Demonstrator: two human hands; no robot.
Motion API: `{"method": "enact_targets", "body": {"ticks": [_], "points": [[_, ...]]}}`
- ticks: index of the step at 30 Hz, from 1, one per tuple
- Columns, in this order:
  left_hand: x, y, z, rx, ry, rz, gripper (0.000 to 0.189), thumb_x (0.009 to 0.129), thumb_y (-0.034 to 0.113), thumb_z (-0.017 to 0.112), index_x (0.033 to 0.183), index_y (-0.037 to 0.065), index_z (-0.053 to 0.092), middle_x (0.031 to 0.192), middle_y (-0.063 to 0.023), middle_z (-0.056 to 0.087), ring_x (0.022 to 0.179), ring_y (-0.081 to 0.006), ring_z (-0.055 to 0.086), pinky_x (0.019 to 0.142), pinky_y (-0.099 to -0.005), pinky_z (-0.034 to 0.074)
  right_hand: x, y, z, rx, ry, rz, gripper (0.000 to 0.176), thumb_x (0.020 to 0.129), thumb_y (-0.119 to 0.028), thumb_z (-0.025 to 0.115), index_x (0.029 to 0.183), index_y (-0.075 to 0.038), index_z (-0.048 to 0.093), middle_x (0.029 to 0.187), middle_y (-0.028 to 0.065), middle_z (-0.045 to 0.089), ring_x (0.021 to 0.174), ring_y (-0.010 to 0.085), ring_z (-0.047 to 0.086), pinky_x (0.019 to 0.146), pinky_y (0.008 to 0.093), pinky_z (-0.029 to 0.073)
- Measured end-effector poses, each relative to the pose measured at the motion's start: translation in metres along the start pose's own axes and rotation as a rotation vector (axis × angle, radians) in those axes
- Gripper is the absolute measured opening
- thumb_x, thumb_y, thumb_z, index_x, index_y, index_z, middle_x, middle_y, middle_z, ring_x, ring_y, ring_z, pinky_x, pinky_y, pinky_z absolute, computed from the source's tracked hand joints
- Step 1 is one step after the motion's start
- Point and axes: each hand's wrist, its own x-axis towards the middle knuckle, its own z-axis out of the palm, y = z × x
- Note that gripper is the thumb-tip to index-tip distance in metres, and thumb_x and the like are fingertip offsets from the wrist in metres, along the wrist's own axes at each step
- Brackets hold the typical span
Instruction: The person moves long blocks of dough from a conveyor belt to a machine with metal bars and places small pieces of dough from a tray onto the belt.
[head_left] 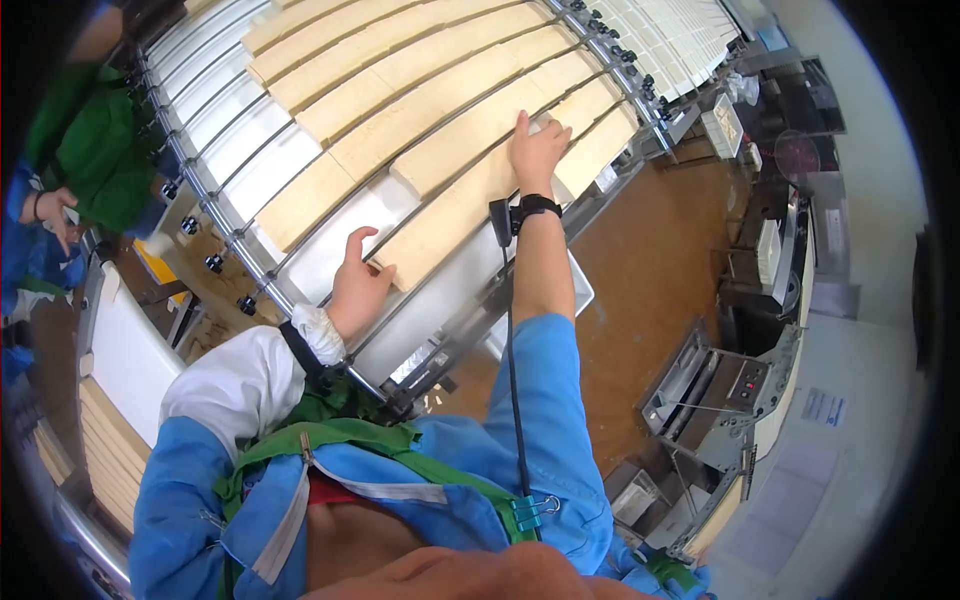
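Left to right: we see the left hand point(360, 287) spread, thumb at the lower-left end of a pale slab point(452, 222). Slab lies flat on the white conveyor point(325, 235), long axis slanting from lower left to upper right, along the dark rods point(400, 222). Right hand point(538, 158) is over its upper-right stretch, fingers parted; we can't tell if it grips. Far right, wall sheet point(823, 407): print too small for us to read.
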Motion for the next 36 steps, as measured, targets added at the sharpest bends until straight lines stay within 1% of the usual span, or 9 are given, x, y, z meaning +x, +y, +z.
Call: {"method": "enact_targets", "body": {"ticks": [5,10,15,16,20,25,27,31,36], "points": [[0.027,0.031,0.028,0.044,0.048,0.149,0.055,0.087,0.007,0.063,0.135,0.02,0.041,0.076,-0.0198,0.067,0.074,-0.0419,0.067,0.069,-0.049,0.052,0.008,0.001,-0.004,-0.18,-0.008,0.085,0.08,0.093,-0.045,0.06,0.137,0.019,0.039,0.147,0.0418,0.031,0.143,0.0503,0.024,0.119,0.055,0.02],[0.052,0.059,0.052,0.106,0.013,0.175,0.059,0.086,0.001,0.059,0.138,0.018,0.038,0.07,-0.0145,0.064,0.067,-0.0326,0.066,0.063,-0.0445,0.05,-0.038,-0.035,-0.04,-0.324,-0.158,-0.168,0.079,0.087,-0.041,0.064,0.139,0.015,0.042,0.151,0.0354,0.033,0.144,0.0485,0.025,0.12,0.0564,0.016],[0.03,0.033,0.029,-0.044,0.066,0.23,0.066,0.077,0.003,0.059,0.138,0.016,0.037,0.072,-0.0203,0.063,0.071,-0.0392,0.066,0.068,-0.0487,0.051,-0.12,-0.049,-0.053,-0.242,-0.767,-0.482,0.116,0.068,-0.04,0.082,0.156,-0.001,0.018,0.16,0.0299,0.018,0.149,0.0498,0.009,0.115,0.0691,0.01],[0.011,0.045,0.005,-0.007,-0.038,0.064,0.064,0.078,0.002,0.056,0.138,0.016,0.038,0.07,-0.0212,0.062,0.072,-0.0429,0.065,0.067,-0.0508,0.049,-0.136,-0.056,-0.055,-0.235,-0.755,-0.535,0.117,0.067,-0.042,0.083,0.156,-0.003,0.019,0.16,0.0303,0.017,0.149,0.051,0.01,0.115,0.0692,0.009],[-0.06,0.033,-0.069,-0.016,-0.01,0.159,0.061,0.081,-0.001,0.054,0.138,0.01,0.036,0.063,-0.0167,0.057,0.064,-0.0363,0.064,0.06,-0.0498,0.046,-0.153,-0.051,-0.039,-0.418,-0.452,-0.622,0.101,0.077,-0.041,0.08,0.154,-0.004,0.026,0.16,0.0271,0.022,0.145,0.0507,0.019,0.113,0.0681,0.017],[-0.106,-0.001,-0.157,-0.534,0.368,0.277,0.06,0.085,0.002,0.063,0.138,0.01,0.037,0.08,-0.0064,0.054,0.077,-0.016,0.061,0.068,-0.0324,0.05,-0.157,-0.091,-0.048,-0.697,-0.518,-0.42,0.109,0.075,-0.034,0.08,0.157,-0.003,0.017,0.159,0.0301,0.02,0.148,0.0499,0.016,0.116,0.0665,0.016],[-0.125,-0.016,-0.195,-0.57,0.553,0.241,0.064,0.085,0.008,0.071,0.139,0.008,0.038,0.103,-0.0098,0.054,0.089,-0.0158,0.058,0.079,-0.0287,0.051,-0.172,-0.122,-0.039,-0.541,-0.371,-0.538,0.104,0.073,-0.027,0.078,0.156,-0.002,0.02,0.158,0.0311,0.022,0.147,0.0502,0.017,0.116,0.0664,0.016],[-0.173,-0.1,-0.248,-0.374,0.789,0.133,0.062,0.088,0.005,0.07,0.14,0.011,0.035,0.111,-0.0104,0.05,0.093,-0.015,0.056,0.082,-0.0287,0.052,-0.235,-0.208,0.006,0.05,-0.263,-1.018,0.086,0.073,-0.016,0.071,0.148,0.003,0.034,0.15,0.0311,0.033,0.141,0.0474,0.028,0.117,0.0615,0.019],[-0.263,-0.209,-0.284,-0.555,1.072,-0.198,0.064,0.085,0.009,0.068,0.141,0.014,0.037,0.103,-0.0118,0.053,0.081,-0.017,0.057,0.067,-0.0324,0.052,-0.412,-0.383,0.049,0.419,-0.879,-1.264,0.057,0.079,-0.013,0.071,0.132,-0.001,0.054,0.139,0.027,0.05,0.132,0.0435,0.044,0.112,0.0491,0.035]]}}
